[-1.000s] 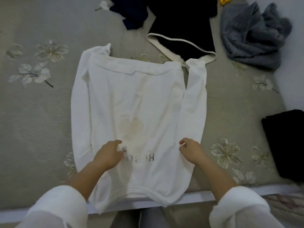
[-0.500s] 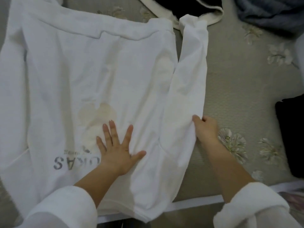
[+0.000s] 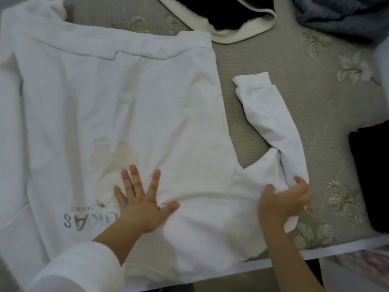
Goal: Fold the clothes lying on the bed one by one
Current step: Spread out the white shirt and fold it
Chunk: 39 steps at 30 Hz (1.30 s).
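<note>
The white long-sleeved shirt (image 3: 126, 98) lies spread flat on the bed (image 3: 284, 60). Its hem is toward the far side and its printed grey lettering is near the person. A faint yellowish mark sits just beyond the lettering.

The left hand (image 3: 141, 205) presses flat on the shirt's body beside that lettering, its fingers (image 3: 134, 178) straight, spread and released. The right hand (image 3: 282, 203) is at the shoulder end of the shirt's sleeve (image 3: 271, 119), its fingers (image 3: 300, 182) curled and grasping a bunch of the white cloth. The sleeve lies angled away from the body across the grey flowered bed cover, its cuff apart from the shirt's side edge.

Beyond the shirt lies a black garment with white trim (image 3: 242, 32), its trim close to the shirt's far corner. A grey-blue garment (image 3: 341, 15) is heaped in the far right corner. A black folded garment (image 3: 372, 175) sits at the right edge, well apart from the sleeve.
</note>
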Each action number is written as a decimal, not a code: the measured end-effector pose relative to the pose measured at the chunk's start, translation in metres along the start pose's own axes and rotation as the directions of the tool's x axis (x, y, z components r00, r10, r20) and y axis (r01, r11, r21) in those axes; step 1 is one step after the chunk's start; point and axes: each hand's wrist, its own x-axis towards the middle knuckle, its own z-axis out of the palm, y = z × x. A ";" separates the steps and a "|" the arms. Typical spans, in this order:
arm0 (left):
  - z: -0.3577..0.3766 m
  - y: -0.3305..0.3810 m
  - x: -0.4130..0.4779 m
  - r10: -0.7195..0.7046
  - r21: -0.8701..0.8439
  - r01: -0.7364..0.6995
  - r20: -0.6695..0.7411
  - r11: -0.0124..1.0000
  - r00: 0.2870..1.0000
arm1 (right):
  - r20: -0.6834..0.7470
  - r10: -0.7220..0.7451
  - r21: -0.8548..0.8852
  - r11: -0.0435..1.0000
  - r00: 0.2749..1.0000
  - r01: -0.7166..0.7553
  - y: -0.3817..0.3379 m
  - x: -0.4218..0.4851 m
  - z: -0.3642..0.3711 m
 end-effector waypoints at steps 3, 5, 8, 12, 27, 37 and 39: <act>0.002 0.000 0.002 0.003 0.000 -0.003 0.004 1.000 1.000 | 0.214 -0.490 0.080 0.871 0.845 0.484 -0.056 -0.023 0.033; 0.003 -0.001 0.002 0.011 0.003 -0.011 0.002 1.000 1.000 | 0.402 -0.685 0.078 0.687 0.608 0.722 -0.078 -0.034 0.059; 0.006 -0.002 0.004 0.022 0.000 -0.022 -0.032 1.000 0.999 | 0.557 -0.657 -0.035 0.593 0.508 0.805 -0.089 -0.037 0.091; 0.005 0.001 0.000 0.054 -0.051 -0.058 -0.072 0.997 0.996 | 0.548 -0.433 -0.142 0.795 0.715 0.590 -0.115 -0.048 0.106; -0.229 -0.158 0.163 0.085 0.000 -0.121 -0.712 0.993 0.697 | 0.487 -0.606 -0.074 0.689 0.629 0.721 -0.290 0.021 0.174; -0.312 -0.199 0.210 0.047 0.020 -0.047 -0.703 0.999 0.710 | 0.465 -0.575 -0.193 0.676 0.673 0.711 -0.339 0.074 0.193; -0.318 -0.206 0.213 0.096 0.078 -0.057 -0.690 0.995 0.718 | 0.497 -0.538 -0.204 0.690 0.681 0.694 -0.336 0.079 0.194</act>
